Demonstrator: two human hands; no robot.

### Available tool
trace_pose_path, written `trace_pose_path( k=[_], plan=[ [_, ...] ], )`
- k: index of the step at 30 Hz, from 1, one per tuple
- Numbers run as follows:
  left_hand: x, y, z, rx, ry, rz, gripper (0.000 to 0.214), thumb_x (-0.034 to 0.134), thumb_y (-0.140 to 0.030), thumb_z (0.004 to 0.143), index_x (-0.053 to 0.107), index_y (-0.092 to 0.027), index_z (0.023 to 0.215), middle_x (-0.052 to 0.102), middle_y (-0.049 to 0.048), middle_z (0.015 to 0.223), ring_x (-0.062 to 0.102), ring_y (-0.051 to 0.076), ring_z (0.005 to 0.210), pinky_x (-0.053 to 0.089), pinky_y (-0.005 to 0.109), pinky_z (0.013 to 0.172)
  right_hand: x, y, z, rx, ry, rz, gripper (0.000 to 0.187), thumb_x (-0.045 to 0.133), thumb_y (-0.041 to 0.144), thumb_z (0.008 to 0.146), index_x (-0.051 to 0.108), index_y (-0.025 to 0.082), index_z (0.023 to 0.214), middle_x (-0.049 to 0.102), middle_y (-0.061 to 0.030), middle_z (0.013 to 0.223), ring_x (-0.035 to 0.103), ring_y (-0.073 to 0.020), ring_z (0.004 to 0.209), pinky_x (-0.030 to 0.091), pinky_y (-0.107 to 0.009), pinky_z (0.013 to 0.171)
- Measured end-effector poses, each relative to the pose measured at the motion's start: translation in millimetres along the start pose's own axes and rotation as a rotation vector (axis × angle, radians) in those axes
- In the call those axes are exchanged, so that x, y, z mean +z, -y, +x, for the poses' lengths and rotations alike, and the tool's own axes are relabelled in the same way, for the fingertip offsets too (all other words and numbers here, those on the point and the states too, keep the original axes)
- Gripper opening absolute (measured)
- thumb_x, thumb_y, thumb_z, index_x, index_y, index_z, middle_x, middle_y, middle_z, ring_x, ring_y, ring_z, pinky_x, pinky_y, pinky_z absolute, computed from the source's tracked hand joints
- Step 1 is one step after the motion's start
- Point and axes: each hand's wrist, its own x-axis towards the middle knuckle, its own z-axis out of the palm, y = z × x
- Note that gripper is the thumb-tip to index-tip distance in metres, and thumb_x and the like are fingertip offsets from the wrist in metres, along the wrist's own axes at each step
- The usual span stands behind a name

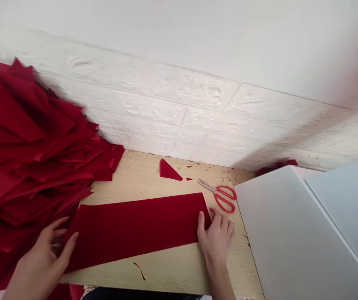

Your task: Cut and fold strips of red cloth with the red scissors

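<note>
A long piece of dark red cloth [138, 229] lies flat on the pale wooden table, its ends slanted. At its left end is my left hand [43, 256], thumb over the cloth and fingers spread apart beside the edge. My right hand [217, 237] rests at the opposite end, with the thumb on the cloth and the bent fingers just past its edge, apart from the thumb. Just beyond that hand lie scissors [218, 193] with red handles, their blades pointing left and nearly closed. Behind the cloth is a small red triangular offcut [169, 171].
A tall heap of red cloth pieces [41, 137] fills the left side. A white box-like object [279, 225] borders the table [166, 271] on the right. At the back stands a white brick-patterned wall [179, 100]. Small red scraps [139, 270] are scattered about.
</note>
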Motion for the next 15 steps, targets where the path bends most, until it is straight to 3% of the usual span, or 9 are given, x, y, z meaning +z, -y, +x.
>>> trace_pose_path(
  k=[4,7,11,15],
  plan=[
    [-23.4,-39,5,-0.054,0.072,-0.186,0.043,0.043,-0.059,0.079,0.058,-0.024,0.101,0.074,0.0026,0.083,0.054,0.015,0.038,0.052,0.033,0.052,2,0,7,0.031,0.087,-0.018,0.033,0.049,0.044,0.093,0.066,0.016,0.093,0.065,-0.0157,0.089,0.055,-0.035,0.094,0.04,-0.047,0.086],
    [-24.2,-47,10,-0.025,-0.011,-0.211,0.041,0.046,-0.058,0.078,0.06,-0.023,0.096,0.073,0.0033,0.089,0.044,0.011,0.034,0.048,0.032,0.049,-1,2,14,0.034,0.182,0.051,0.026,0.048,0.039,0.093,0.064,0.02,0.084,0.068,-0.0139,0.091,0.055,-0.0333,0.096,0.038,-0.046,0.088],
    [-11.6,-57,37,0.047,-0.124,-0.292,0.04,0.048,-0.055,0.08,0.061,-0.022,0.097,0.072,0.0051,0.094,0.059,0.016,0.054,0.052,0.031,0.061,-9,2,29,0.117,0.223,0.153,0.029,0.04,0.039,0.095,0.06,0.018,0.088,0.067,-0.0157,0.093,0.059,-0.0312,0.094,0.041,-0.041,0.082],
    [6.0,-74,72,0.083,-0.127,-0.4,0.042,0.05,-0.049,0.081,0.058,-0.019,0.11,0.072,0.0082,0.097,0.069,0.023,0.081,0.055,0.032,0.073,-19,4,50,0.296,0.329,0.124,0.031,0.036,0.039,0.098,0.056,0.017,0.106,0.068,-0.0128,0.09,0.063,-0.0264,0.074,0.04,-0.035,0.065]
  ],
)
